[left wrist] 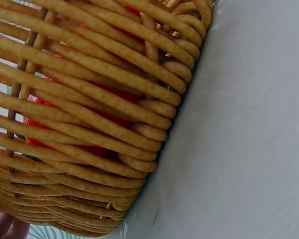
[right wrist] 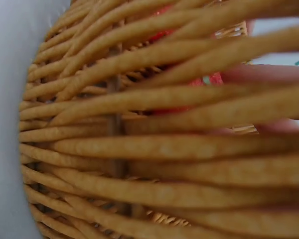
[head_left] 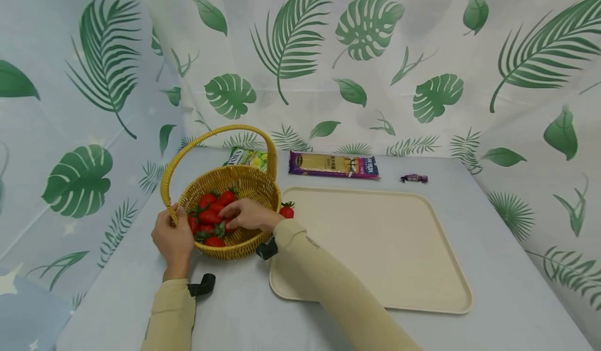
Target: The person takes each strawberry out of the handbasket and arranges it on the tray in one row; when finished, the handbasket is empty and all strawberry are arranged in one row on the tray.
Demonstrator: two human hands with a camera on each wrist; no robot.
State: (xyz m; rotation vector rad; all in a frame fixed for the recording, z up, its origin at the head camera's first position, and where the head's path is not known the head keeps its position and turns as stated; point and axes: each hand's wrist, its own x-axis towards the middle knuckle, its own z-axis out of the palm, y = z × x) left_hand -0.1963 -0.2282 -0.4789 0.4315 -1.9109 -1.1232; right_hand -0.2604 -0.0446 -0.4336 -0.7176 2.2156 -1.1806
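Note:
A yellow wicker basket [head_left: 230, 251] with a tall arched handle stands at the left, several red strawberries [head_left: 209, 217] with green leaves lying in its left half. My left hand [head_left: 173, 236] grips the basket's left rim at the foot of the handle; in the left wrist view the weave [left wrist: 89, 124] fills most of the picture. Reaching over the right rim, my right hand [head_left: 251, 214] has its thumb and fingers around a strawberry [head_left: 229, 224] among the others. Through the weave in the right wrist view, fingers [right wrist: 264, 74] show beside red fruit, partly hidden.
A beige tray [head_left: 375, 246] lies to the right, under my right forearm. One strawberry [head_left: 286, 212] sits between basket and tray. Behind are a green packet [head_left: 249, 158], a purple and gold packet [head_left: 333, 165] and a small purple wrapped candy [head_left: 414, 178].

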